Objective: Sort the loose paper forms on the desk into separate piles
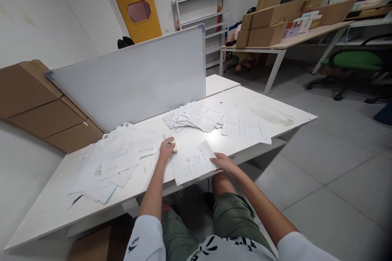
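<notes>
A: Far left?
B: Loose papers (114, 157), overlapping, on the white desk (235, 102). Best not to drag the wrist into them.
A: Left hand (166, 149)?
B: Fingers curled closed around a small pale object (174, 147), maybe an eraser; too small to tell. Just beside the sheet's left edge. I'd rest that hand's heel on the paper so it can't skid.
A: And the printed sheet (192, 165)?
B: Between the hands, face up at the desk's near edge, near side slightly overhanging. I'd slide it farther in, fully supported.
A: Right hand (225, 162)?
B: Pinching the sheet's right edge, thumb on top, fingers mostly hidden. Light pinch is enough; a hard one would probably crease it.
A: Which way does the sheet point?
B: Long axis looks left to right, roughly along the near edge, right end angled farther away. Print's too blurry to say which end is the top.
</notes>
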### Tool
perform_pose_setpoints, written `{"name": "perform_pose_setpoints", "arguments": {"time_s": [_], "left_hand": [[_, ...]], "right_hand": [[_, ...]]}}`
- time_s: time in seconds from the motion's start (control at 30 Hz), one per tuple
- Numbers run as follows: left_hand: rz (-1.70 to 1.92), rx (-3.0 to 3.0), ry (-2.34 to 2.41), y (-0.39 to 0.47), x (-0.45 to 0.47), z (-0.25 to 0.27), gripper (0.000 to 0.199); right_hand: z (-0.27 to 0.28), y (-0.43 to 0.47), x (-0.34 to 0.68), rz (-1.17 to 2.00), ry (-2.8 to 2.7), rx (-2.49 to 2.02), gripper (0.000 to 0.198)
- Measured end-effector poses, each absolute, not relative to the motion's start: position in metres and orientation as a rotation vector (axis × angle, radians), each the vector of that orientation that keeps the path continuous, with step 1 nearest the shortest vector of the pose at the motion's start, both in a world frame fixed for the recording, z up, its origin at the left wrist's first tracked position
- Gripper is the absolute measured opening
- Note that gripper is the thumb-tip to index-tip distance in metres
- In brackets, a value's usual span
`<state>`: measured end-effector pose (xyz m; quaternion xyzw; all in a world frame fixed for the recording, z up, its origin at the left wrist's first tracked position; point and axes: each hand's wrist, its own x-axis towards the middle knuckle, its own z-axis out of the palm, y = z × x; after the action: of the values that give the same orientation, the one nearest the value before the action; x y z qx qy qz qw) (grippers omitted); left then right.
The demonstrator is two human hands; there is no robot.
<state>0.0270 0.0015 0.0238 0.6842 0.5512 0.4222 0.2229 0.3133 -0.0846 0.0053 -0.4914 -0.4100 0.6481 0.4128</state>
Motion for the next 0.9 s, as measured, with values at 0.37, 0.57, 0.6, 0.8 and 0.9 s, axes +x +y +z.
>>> {"name": "perform_pose_setpoints", "arguments": {"time_s": [0.37,0.57,0.6,0.8,0.9], "left_hand": [[0.997,2.035,1.622,0.006,0.029,0.017,0.027],[0.780,2.188,1.597,0.006,0.030,0.011,0.032],[0.740,2.222,1.591,0.005,0.030,0.011,0.033],[0.730,2.283,1.595,-0.009,0.034,0.014,0.033],[0.746,2.273,1.578,-0.015,0.035,0.014,0.034]], "right_hand": [[-0.004,-0.074,0.308,1.572,-1.001,-1.284,0.014],[-0.009,-0.078,0.307,1.571,-0.960,-1.260,0.016],[-0.009,-0.080,0.307,1.574,-0.953,-1.254,0.018],[-0.012,-0.087,0.311,1.597,-0.902,-1.237,0.027],[-0.016,-0.091,0.311,1.625,-0.936,-1.276,0.033]]}}
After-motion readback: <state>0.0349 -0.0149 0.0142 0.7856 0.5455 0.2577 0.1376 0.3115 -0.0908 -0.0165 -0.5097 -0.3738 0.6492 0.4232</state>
